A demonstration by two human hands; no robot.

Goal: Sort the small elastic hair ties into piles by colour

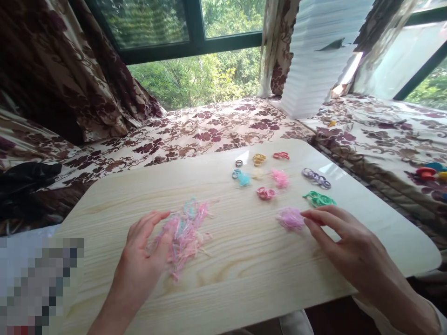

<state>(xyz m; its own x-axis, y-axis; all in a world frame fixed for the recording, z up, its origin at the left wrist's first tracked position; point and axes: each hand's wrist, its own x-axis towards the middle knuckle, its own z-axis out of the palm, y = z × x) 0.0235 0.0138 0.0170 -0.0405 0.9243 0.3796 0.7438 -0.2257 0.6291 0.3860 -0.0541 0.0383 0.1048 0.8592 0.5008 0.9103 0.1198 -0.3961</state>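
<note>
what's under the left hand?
Part of the loose pink-and-teal pile shows past the left hand's thumb and fingers, on the wood-grain table. Whatever lies beneath the palm is covered; can't tell.

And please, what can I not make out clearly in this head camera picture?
All in the head view:
Part of the multicoloured strand pile: hidden behind the left hand.
Whether the right hand pinches any strand from the lilac heap: blurred, strands too fine.
Exact form of the bright plastic-looking objects: cut off by the right edge.
Lower-left corner: covered by pixelation.
</note>
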